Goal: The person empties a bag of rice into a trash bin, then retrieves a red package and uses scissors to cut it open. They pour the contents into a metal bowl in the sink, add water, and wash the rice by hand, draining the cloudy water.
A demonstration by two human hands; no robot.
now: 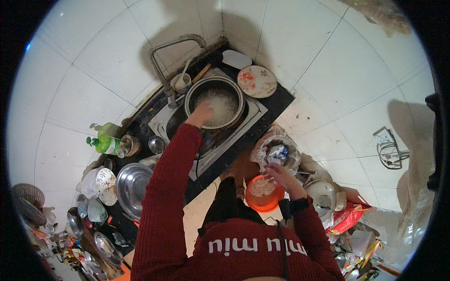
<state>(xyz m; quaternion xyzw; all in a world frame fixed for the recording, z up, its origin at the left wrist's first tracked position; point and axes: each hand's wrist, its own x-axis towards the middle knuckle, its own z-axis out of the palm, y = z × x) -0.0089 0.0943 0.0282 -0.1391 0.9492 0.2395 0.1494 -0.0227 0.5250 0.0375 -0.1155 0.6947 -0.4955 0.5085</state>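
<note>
My left hand (203, 114) reaches over the near left rim of a round metal pot (242, 105), its fingertips at the cloudy, whitish contents. The pot stands over the stainless steel sink (259, 109) in the corner counter. Whether those fingers grip anything cannot be told. My right hand (281, 177) is held off to the right, fingers loosely bent, with nothing visible in it. Below it, an orange plastic basin (263, 203) holds something pale. Just beyond the hand is a bin lined with a plastic bag (258, 152). A curved faucet (158, 63) rises behind the sink's left side.
A patterned plate (262, 87) and a white board (236, 59) lie right of the pot. A cup (175, 84) with a spoon stands by the faucet. Along the left counter are a green bottle (105, 143), a metal ladle (156, 144) and a large metal basin (132, 189).
</note>
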